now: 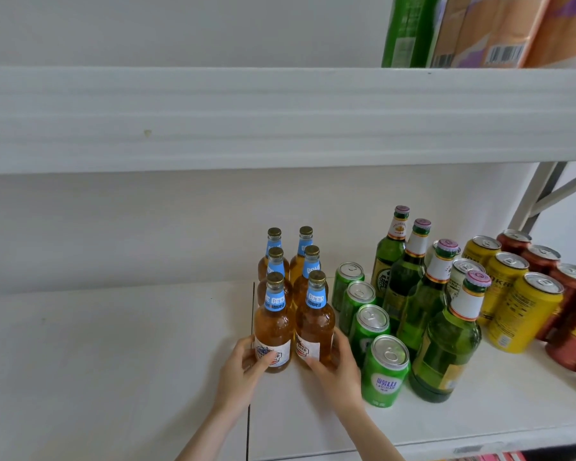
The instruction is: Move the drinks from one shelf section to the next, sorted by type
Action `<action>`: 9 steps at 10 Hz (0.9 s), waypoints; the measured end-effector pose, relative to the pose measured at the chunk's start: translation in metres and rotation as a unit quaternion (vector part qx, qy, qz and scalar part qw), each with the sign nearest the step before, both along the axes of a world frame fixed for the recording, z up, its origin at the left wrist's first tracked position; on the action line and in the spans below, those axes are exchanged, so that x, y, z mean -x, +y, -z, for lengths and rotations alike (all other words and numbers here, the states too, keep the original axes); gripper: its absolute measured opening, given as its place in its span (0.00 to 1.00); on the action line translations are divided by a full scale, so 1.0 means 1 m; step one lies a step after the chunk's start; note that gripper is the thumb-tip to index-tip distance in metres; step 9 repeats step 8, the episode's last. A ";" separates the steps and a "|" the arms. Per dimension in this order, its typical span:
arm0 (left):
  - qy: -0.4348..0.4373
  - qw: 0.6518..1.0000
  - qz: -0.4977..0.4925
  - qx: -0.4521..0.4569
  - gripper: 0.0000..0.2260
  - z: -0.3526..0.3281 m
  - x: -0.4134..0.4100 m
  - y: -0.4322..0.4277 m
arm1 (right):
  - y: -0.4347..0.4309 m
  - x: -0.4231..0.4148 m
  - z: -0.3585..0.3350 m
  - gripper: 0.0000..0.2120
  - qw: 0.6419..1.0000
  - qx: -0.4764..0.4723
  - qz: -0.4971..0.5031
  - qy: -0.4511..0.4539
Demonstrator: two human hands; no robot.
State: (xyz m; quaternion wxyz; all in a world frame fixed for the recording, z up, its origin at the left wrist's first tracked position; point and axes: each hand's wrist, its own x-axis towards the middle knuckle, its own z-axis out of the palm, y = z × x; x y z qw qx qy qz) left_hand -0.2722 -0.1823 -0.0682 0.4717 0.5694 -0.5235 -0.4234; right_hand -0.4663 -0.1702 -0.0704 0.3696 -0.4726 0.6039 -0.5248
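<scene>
So both hands are on the front pair of the amber bottles (pixel 293 294) here; left hand (pixel 243 364) is curled round the base of the front-left amber bottle (pixel 273 327), thumb across its label; right hand (pixel 338 367) is wrapped the same way round the front-right amber bottle (pixel 315 324). Both bottles are upright and standing on the white shelf (pixel 113 361), touching each other, just right of the dark seam (pixel 248 410) between the two sections.

There are six of those amber ones in total (blue neck labels, gold caps), two columns of three; the other four stand right behind the held pair. To the right it goes by type: a row of four green cans (pixel 384 371); then four green bottles (pixel 446 354); then yellow cans (pixel 522 314); then red cans (pixel 572 341) at the far edge. On the upper shelf (pixel 280 118) there are some green and orange packages (pixel 499 28); can't tell what they are.
</scene>
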 end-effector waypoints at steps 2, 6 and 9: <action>-0.019 1.000 0.004 -0.011 0.14 0.000 0.000 -0.001 | -0.002 0.002 -0.001 0.33 1.000 -0.019 -0.007 0.007; -0.261 0.961 0.023 0.088 0.22 -0.011 -0.013 0.012 | 0.018 -0.001 -0.021 0.35 0.986 -0.028 -0.011 0.162; -0.501 0.841 -0.021 0.205 0.26 -0.022 -0.011 0.051 | 0.064 -0.004 -0.026 0.42 0.889 -0.035 -0.042 0.455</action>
